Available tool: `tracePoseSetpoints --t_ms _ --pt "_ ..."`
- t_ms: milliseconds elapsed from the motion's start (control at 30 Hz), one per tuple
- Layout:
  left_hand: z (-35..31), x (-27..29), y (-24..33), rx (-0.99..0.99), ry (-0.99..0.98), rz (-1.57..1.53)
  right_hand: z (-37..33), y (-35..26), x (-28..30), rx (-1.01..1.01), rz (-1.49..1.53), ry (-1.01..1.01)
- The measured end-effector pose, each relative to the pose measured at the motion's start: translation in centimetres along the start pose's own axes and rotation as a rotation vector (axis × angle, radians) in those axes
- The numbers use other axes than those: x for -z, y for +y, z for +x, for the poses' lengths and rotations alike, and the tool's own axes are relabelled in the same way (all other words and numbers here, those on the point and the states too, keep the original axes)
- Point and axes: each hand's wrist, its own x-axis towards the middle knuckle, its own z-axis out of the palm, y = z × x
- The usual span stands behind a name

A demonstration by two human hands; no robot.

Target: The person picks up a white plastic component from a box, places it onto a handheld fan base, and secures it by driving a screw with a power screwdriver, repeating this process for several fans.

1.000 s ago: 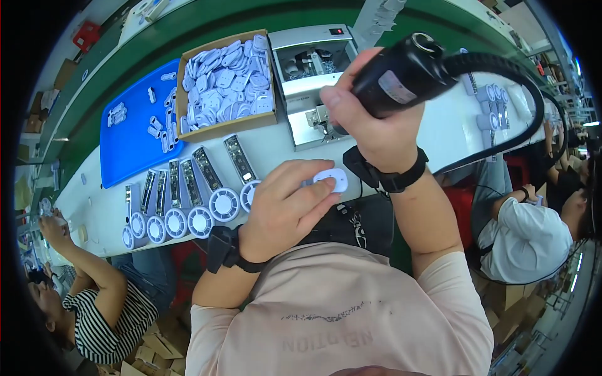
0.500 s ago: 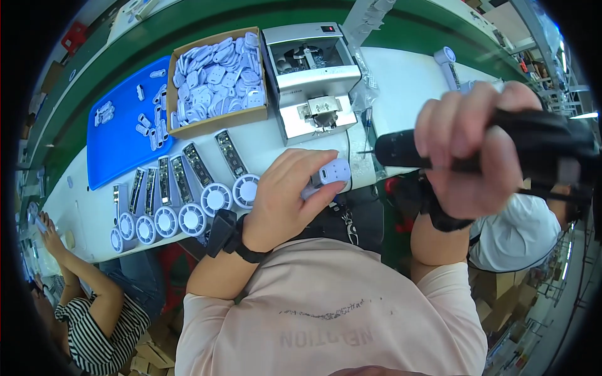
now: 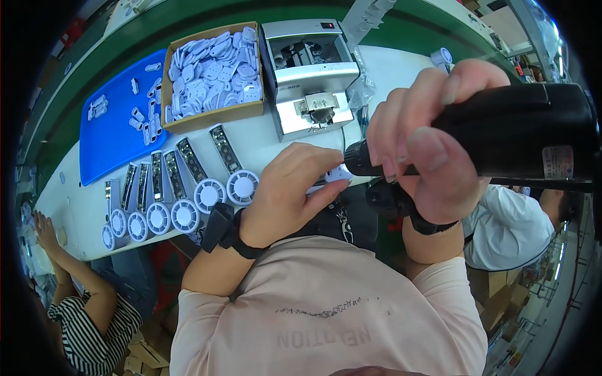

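A white plastic piece (image 3: pixel 340 174), right of centre, is pinched in the left hand (image 3: pixel 283 191); the right hand (image 3: pixel 436 147) grips a black power driver (image 3: pixel 517 128), its nose at the piece, so work there looks unfinished. Left of centre, units (image 3: pixel 158 218) show bare circuit boards, apparently awaiting closing. Upper left, a cardboard box (image 3: pixel 216 118) holds heaped white casings (image 3: pixel 213 78), a blue tray (image 3: pixel 94 143) small white parts (image 3: pixel 98 106).

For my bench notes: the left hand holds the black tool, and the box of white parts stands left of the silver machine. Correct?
No: in the head view, the right hand holds the black tool, not the left hand. The box of white parts stands left of the machine.
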Motion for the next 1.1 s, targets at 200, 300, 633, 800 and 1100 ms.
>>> tracePoseSetpoints --t_ms 200,300,633,800,1100 --pt "-0.4 -0.4 -0.2 -0.01 0.013 -0.035 -1.0 -0.2 -1.2 0.011 0.164 0.096" --pt "-0.6 -0.6 0.2 0.109 0.019 -0.08 -1.1 -0.8 -1.5 -0.016 0.147 0.07" --pt "-2.6 -0.1 -0.6 0.015 0.046 0.003 2.1 7.4 0.1 -0.092 0.036 0.277" --pt "-2.8 -0.7 -0.2 -0.019 0.086 -0.054 1.8 9.3 -0.2 -0.332 -0.026 0.238" --pt "-2.4 -1.2 -0.2 0.047 0.095 -0.016 -1.1 -0.3 1.3 0.074 0.305 0.139"
